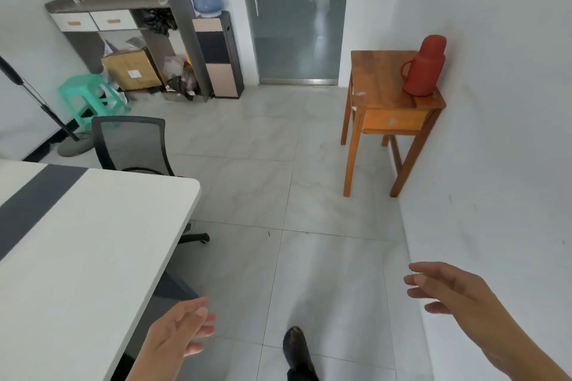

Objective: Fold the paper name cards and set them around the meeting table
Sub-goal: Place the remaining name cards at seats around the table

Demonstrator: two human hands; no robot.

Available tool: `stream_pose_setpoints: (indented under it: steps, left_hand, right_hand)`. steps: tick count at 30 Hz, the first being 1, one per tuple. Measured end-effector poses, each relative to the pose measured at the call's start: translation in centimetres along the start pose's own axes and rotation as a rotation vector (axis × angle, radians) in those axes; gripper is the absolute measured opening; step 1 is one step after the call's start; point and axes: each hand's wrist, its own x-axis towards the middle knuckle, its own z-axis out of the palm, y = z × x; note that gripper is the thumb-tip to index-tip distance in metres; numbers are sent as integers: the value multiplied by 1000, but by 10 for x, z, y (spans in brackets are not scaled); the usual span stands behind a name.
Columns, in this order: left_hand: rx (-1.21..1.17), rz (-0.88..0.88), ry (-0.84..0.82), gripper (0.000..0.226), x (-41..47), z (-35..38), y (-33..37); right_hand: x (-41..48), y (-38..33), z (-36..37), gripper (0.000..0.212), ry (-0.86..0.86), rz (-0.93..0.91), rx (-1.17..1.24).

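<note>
The meeting table [93, 241], white with a dark grey stripe, fills the left of the view, its rounded corner toward the middle. No paper name cards show anywhere on the part I see. My left hand [178, 337] hangs just off the table's near right edge, fingers relaxed and holding nothing. My right hand [448, 291] is out over the floor near the right wall, fingers loosely spread, also holding nothing. Both hands are blurred.
A black mesh office chair [130, 145] is tucked at the table's far end. A wooden side table [387, 96] with a red thermos [425, 66] stands by the right wall. A glass door [297, 15], water dispenser [216, 52], shelf unit and green stool [89, 99] lie beyond. My shoe [297, 349] is on the tiled floor.
</note>
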Motion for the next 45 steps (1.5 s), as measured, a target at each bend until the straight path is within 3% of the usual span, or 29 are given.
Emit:
stream_pose_setpoints:
  steps: [3, 7, 8, 10, 13, 16, 19, 20, 21, 24, 25, 31, 37, 42, 45]
  left_hand:
    - [-22, -61, 1, 18, 62, 14, 20]
    - [-28, -40, 17, 18, 169, 20, 68]
    - [-21, -13, 17, 17, 195, 20, 88]
    - [-14, 47, 11, 18, 245, 21, 134]
    - [-33, 130, 30, 20, 314, 22, 198]
    - [-17, 189, -7, 24, 370, 21, 243]
    - [-25, 153, 18, 21, 427, 20, 259]
    - [-43, 125, 38, 19, 447, 20, 260]
    - [-61, 92, 57, 16, 467, 20, 260]
    - [-92, -55, 97, 17, 523, 15, 262]
    - [-104, -100, 108, 18, 538, 14, 264]
    - [-201, -117, 260, 20, 635, -8, 334]
    - [-293, -144, 525, 15, 696, -49, 349]
    - [-285, -294, 560, 16, 768, -92, 337]
    - [-281, -294, 572, 18, 823, -140, 351]
  right_hand:
    - [69, -16, 5, 20, -48, 41, -20]
    - [157, -55, 9, 91, -79, 102, -13]
    - [178, -71, 9, 90, -80, 110, -9]
    - [215, -110, 12, 62, -73, 103, 13]
    - [278, -156, 14, 73, -31, 32, 34]
    - [337, -193, 28, 37, -57, 65, 23]
    - [408, -207, 40, 88, -128, 77, -16]
    - [435, -211, 44, 94, -149, 78, -35]
    - [464, -218, 49, 87, -174, 71, -51]
    - [556, -242, 60, 31, -227, 114, -107]
    - [584, -246, 60, 22, -216, 116, -100]
    - [766, -339, 111, 21, -345, 70, -165]
    - [889, -440, 219, 13, -539, -129, -318]
    - [959, -497, 332, 14, -693, -197, -381]
    - [993, -528, 398, 15, -737, -208, -413]
